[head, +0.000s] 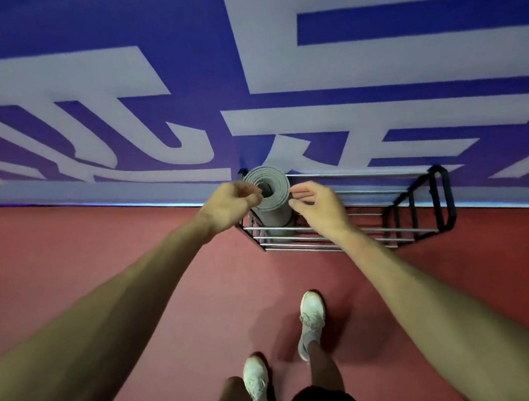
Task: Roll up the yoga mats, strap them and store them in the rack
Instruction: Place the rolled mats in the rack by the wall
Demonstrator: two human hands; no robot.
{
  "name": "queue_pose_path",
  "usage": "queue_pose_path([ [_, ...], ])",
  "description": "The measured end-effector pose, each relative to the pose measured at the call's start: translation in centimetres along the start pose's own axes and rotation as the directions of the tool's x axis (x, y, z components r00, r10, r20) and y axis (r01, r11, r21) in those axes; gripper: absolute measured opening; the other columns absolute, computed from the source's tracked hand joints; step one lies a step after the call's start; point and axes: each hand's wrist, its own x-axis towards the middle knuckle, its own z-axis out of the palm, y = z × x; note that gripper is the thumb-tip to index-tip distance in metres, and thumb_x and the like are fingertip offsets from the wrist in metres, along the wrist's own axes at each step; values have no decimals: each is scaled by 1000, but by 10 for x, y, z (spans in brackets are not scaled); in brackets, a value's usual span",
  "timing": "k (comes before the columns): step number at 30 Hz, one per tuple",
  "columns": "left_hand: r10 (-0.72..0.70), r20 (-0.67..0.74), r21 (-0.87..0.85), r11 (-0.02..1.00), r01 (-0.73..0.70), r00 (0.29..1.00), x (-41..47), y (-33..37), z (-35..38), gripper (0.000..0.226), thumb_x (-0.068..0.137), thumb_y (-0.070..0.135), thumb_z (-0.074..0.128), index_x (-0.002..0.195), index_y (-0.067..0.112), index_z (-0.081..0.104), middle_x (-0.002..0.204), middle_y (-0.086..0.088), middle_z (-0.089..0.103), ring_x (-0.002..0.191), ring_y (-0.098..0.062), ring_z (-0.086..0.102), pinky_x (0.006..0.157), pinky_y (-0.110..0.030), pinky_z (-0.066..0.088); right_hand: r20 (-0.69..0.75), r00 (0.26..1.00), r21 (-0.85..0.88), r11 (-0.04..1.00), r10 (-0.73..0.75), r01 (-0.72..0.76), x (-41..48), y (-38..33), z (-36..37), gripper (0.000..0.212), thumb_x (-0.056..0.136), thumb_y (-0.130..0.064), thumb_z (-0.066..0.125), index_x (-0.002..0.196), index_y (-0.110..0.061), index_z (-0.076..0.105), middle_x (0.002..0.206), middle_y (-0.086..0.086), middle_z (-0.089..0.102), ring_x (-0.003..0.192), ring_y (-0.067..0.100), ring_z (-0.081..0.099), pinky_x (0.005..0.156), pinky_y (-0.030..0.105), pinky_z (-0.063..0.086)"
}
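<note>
Both forearms reach toward 12 o'clock over open red floor (95, 256). Grey rolled yoga mat (271, 199) stands upright at the rack's (362, 234) left end against the blue-white wall (98, 20). Left hand (226, 205) and right hand (319, 206) flank it, fingers loose, gripping nothing; the rack's 3 o'clock side is free.

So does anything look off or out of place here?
Nothing much. The rolled grey mat stands upright at the left end of the rack; no strap shows on it. Both hands are beside it.
</note>
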Motion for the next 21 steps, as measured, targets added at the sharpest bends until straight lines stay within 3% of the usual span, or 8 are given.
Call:
queue_pose_path([
  [3,94,45,164,981,-100,995,-33,11,-9,24,94,18,56,113,9,68,116,-2,66,107,-15,59,91,-21,42,-59,997,33,998,46,-44,-43,-6,-9,28,90,-19,65,116,-9,63,103,4,68,97,17,63,93,32,50],
  [5,143,44,235,960,-149,989,-57,14,-12,24,94,18,55,112,9,68,112,-2,67,104,-15,60,89,-21,43,-82,996,-3,999,46,-47,-73,-8,-15,30,92,-23,63,118,-9,63,109,6,69,100,17,63,94,32,48],
  [9,213,150,345,904,-253,965,-112,-6,-2,20,92,21,57,105,14,71,105,-5,71,98,-19,64,88,-27,49,-131,990,-131,989,56,-73,-147,-3,-10,26,96,-24,55,114,-9,66,113,5,68,107,20,62,84,21,41],
  [14,313,253,365,846,-390,915,-181,-24,16,18,90,21,57,95,13,72,88,-1,68,79,-14,60,82,-32,50,-229,971,-130,986,72,-104,-248,6,2,23,96,-29,56,106,-13,69,99,-4,65,95,8,57,84,20,39],
  [18,377,357,330,805,-493,855,-233,-20,45,19,91,20,57,99,11,72,94,-4,70,82,-15,62,81,-28,50,-304,944,-3,991,125,-132,-334,25,-1,23,98,-20,53,94,-1,66,88,14,65,86,18,56,78,29,41],
  [21,386,461,332,760,-559,799,-265,-17,84,17,88,22,60,95,14,73,99,-5,72,92,-20,66,89,-32,52,-349,920,-55,976,178,-210,-412,51,-9,23,98,-22,53,93,-6,68,82,2,62,82,17,55,76,30,41],
])
